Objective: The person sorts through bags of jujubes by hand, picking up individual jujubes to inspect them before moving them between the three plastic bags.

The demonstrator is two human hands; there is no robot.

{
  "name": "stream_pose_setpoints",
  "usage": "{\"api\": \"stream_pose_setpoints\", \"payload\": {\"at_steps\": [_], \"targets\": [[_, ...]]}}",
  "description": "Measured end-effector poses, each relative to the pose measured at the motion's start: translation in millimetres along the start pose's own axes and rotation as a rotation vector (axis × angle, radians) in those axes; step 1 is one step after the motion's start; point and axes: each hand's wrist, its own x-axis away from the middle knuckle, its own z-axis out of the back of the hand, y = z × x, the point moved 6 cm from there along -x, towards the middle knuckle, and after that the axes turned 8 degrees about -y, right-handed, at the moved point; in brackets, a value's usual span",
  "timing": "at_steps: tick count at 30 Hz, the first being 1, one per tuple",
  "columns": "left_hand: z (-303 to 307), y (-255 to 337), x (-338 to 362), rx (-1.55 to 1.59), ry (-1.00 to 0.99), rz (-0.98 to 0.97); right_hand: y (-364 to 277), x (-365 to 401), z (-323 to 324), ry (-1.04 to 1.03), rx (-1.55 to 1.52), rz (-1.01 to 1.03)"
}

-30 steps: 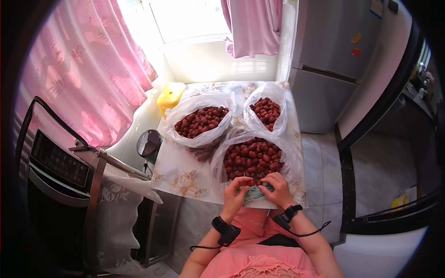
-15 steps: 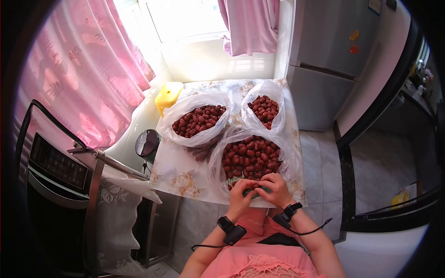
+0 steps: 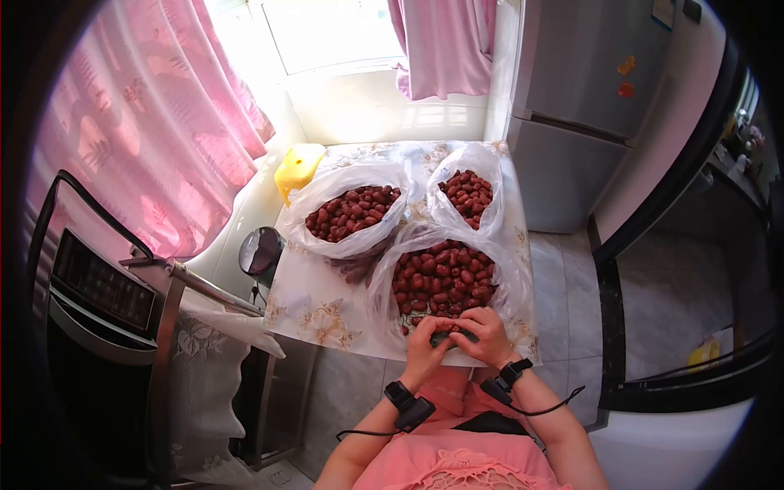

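Note:
Dried red dates [image 3: 445, 278] fill the nearest clear plastic bag [image 3: 377, 294], which lies open at the table's front. At this bag's near rim, my left hand [image 3: 426, 341] and my right hand [image 3: 483, 335] meet with bent fingers. Between the fingertips a small red date [image 3: 454, 328] shows in part; both hands are closed around it. Something dark green lies just under the fingers, mostly covered by them. A few dates sit loose beside my left fingers, inside the bag.
Two more open bags of dates, a left bag [image 3: 298, 214] and a right bag [image 3: 492, 214], stand farther back on the flowered tablecloth [image 3: 314, 322]. A yellow stool [image 3: 299, 167] is at the back left. The fridge [image 3: 563, 163] stands right, an oven [image 3: 102, 286] left.
My hands stay together at the bag's rim, with only slight finger movement. The bags have not moved; the view has shifted a little.

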Motion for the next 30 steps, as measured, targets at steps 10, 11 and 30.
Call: {"api": "stream_pose_setpoints", "payload": {"at_steps": [10,11,30], "targets": [[0.1,1.2,0.8,-0.019,-0.028,0.0,3.0,2.5,1.4,0.002,-0.051,-0.022],[0.5,1.4,1.1,-0.017,-0.026,-0.011,1.3,3.0,1.3,0.005,-0.042,-0.016],[4.6,-1.5,2.5,0.011,-0.126,-0.08,51.0,-151.3,89.8,0.266,0.133,-0.205]]}}
